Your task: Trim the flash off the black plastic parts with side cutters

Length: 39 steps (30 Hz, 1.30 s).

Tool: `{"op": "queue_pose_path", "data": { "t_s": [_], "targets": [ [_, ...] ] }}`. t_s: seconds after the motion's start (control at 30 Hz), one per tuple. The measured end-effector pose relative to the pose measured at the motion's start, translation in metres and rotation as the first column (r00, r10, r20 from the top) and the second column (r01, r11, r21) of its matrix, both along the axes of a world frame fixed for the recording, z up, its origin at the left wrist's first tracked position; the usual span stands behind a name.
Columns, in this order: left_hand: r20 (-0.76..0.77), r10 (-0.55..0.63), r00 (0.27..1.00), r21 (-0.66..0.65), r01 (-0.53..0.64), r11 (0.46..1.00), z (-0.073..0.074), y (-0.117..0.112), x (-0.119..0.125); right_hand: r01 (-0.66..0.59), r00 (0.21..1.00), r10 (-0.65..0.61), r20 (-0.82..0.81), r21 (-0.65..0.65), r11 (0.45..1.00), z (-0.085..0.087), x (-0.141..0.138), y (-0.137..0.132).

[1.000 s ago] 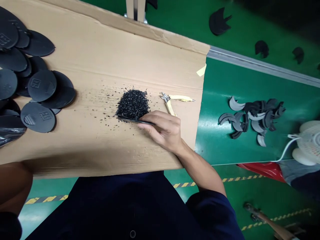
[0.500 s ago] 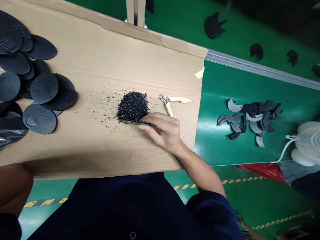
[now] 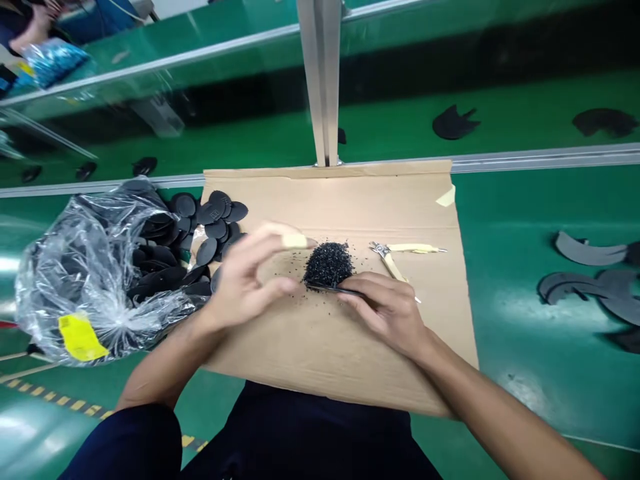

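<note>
A heap of small black plastic bits [image 3: 329,263] lies on the cardboard sheet [image 3: 310,353]. My right hand [image 3: 387,310] pinches a thin black plastic disc [image 3: 325,287], seen nearly edge-on against the near side of the heap. Left of the heap, my left hand [image 3: 255,277] hovers with thumb and fingers apart and nothing visible between them; it is slightly blurred. A pale yellow wrap [image 3: 294,241] covers part of one of its fingers. Just right of the heap rest side cutters [image 3: 383,251] with pale yellow handles, spread open.
Black oval discs [image 3: 215,212] pile up on the left, partly inside a clear plastic bag [image 3: 95,260] with a yellow label [image 3: 83,338]. Curved dark offcuts [image 3: 590,250] lie on the green table at right. A metal post [image 3: 323,87] rises behind the cardboard. Another person's hand [image 3: 35,30] shows far back left.
The view has swung left and up, bringing in the bag and back shelf. My left hand has come in beside the heap. My right hand still holds the disc at the heap's near edge.
</note>
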<state>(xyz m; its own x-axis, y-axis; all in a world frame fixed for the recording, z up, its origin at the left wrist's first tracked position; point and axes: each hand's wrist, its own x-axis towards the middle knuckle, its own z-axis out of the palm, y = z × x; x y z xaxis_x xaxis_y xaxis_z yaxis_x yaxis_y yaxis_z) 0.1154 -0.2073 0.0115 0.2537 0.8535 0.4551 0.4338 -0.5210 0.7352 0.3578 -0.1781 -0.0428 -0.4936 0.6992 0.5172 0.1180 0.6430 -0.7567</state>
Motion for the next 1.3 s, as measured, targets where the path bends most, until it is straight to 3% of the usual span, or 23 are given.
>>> {"op": "queue_pose_path", "data": {
  "t_s": [0.1,0.2,0.3,0.6,0.9,1.3],
  "targets": [
    [-0.038,-0.137,0.99,-0.086,0.133,0.987,-0.023,0.003,0.025,-0.011,1.0,0.012,-0.016,0.058,0.998,-0.002,0.0,-0.001],
    [0.061,-0.127,0.99,-0.067,0.131,0.989,-0.042,0.0,0.042,-0.012,1.0,0.014,-0.026,0.087,0.996,-0.003,0.0,-0.002],
    [0.151,-0.101,0.983,-0.023,0.105,0.994,-0.049,-0.003,0.046,-0.024,1.0,0.025,-0.012,0.085,0.996,-0.001,0.001,-0.003],
    [0.135,-0.103,0.985,0.105,0.089,0.991,-0.051,-0.003,0.043,-0.077,0.997,0.076,0.014,0.088,0.993,-0.002,0.0,-0.002],
    [0.073,-0.116,0.991,0.061,0.111,0.992,-0.049,-0.005,0.038,-0.091,0.993,0.088,0.075,0.032,0.995,-0.004,-0.001,-0.003],
    [0.123,-0.092,0.988,0.119,0.077,0.99,-0.05,-0.008,0.038,-0.092,0.992,0.089,0.094,0.032,0.995,-0.002,0.0,-0.001]
  ]
}}
